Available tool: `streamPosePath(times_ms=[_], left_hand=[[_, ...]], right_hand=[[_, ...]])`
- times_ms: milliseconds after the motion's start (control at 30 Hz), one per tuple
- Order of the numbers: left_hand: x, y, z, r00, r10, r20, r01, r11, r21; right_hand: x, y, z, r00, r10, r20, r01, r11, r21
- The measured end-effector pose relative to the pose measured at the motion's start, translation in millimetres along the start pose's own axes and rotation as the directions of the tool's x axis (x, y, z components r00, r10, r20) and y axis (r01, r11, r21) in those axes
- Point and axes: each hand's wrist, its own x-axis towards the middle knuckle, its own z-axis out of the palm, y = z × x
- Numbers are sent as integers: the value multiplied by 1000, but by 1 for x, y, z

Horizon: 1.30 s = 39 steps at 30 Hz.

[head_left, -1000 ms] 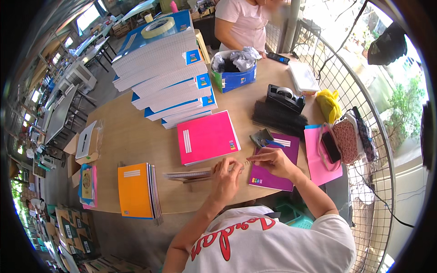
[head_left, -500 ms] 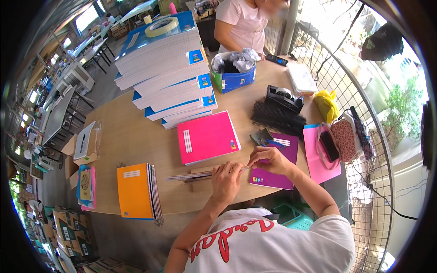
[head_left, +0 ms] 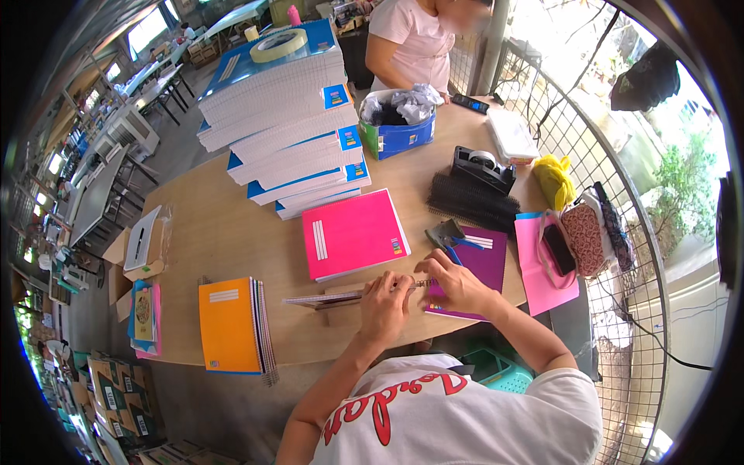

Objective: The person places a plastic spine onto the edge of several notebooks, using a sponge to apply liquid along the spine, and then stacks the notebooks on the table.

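My left hand (head_left: pixel 385 308) is closed on a notebook (head_left: pixel 322 297) held edge-on above the table's front part, over a small wooden block (head_left: pixel 335 316). A dark spiral wire (head_left: pixel 422 284) runs out from the notebook's right end, and the bent fingers of my right hand (head_left: pixel 463 291) are closed around its free end. Beneath the right hand lies a purple notebook cover (head_left: pixel 491 271). Blue-handled pliers (head_left: pixel 456 246) rest on that cover, close to a small dark object (head_left: pixel 444 232). A pink notebook (head_left: pixel 353 232) lies just beyond my hands.
Orange notebooks (head_left: pixel 226 322) are stacked at the left. Tall notebook piles (head_left: pixel 271 101) carry a tape roll (head_left: pixel 277 46). Black coils (head_left: pixel 473 201), a tape dispenser (head_left: pixel 482 167), a blue-green box (head_left: pixel 399 138) and a pouch (head_left: pixel 587 236) stand beyond and right. Another person (head_left: pixel 411 46) stands behind the table.
My right hand has turned and shifted slightly, its fingers now curled over the wire, where they pinched at the notebook's end before. The left hand stays on the notebook.
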Motion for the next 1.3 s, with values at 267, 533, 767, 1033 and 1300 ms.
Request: streamPosePath(times_ms=[267, 533, 767, 1033, 1300], left_hand=[[0, 11, -9, 998, 56, -28, -57, 998, -15], [-5, 11, 7, 998, 28, -53, -26, 999, 48], [2, 18, 2, 998, 30, -52, -26, 998, 60], [0, 14, -1, 995, 100, -21, -97, 991, 91], [-17, -6, -5, 995, -21, -103, 39, 984, 176]], right_hand=[[2, 57, 10, 957, 41, -287, -85, 986, -142], [43, 194, 23, 817, 530, -229, -533, 540, -651], [32, 210, -15, 912, 403, -77, -252, 698, 670], [58, 158, -55, 984, -178, -20, 179, 975, 128], [63, 74, -38, 742, -68, 667, -84, 978, 193]])
